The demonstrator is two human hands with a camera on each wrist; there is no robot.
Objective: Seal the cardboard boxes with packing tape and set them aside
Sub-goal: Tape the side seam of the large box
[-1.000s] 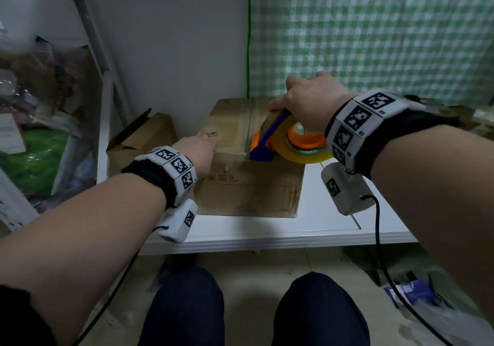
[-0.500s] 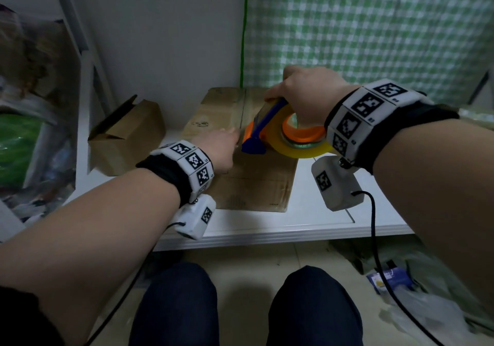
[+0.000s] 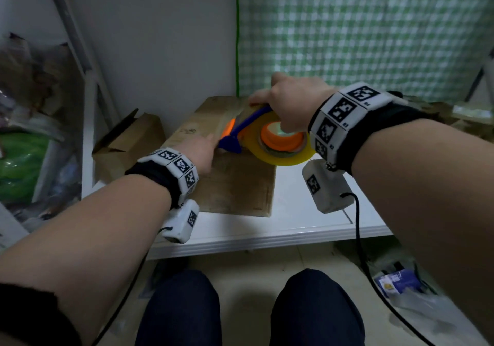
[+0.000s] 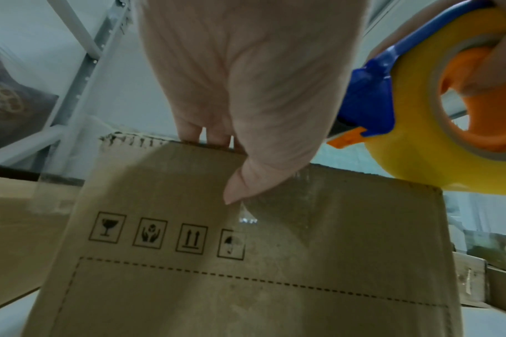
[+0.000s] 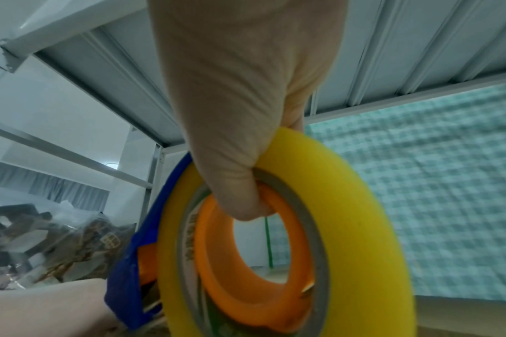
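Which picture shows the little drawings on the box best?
The left wrist view: the four printed symbols on the cardboard box look close and sharp. The head view shows that box without readable symbols; the right wrist view misses them.

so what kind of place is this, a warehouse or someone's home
Probably a small home storage or packing corner, not a warehouse. A cardboard box sits on a white shelf of a metal rack, a green checked cloth hangs behind, and bagged clutter fills the left.
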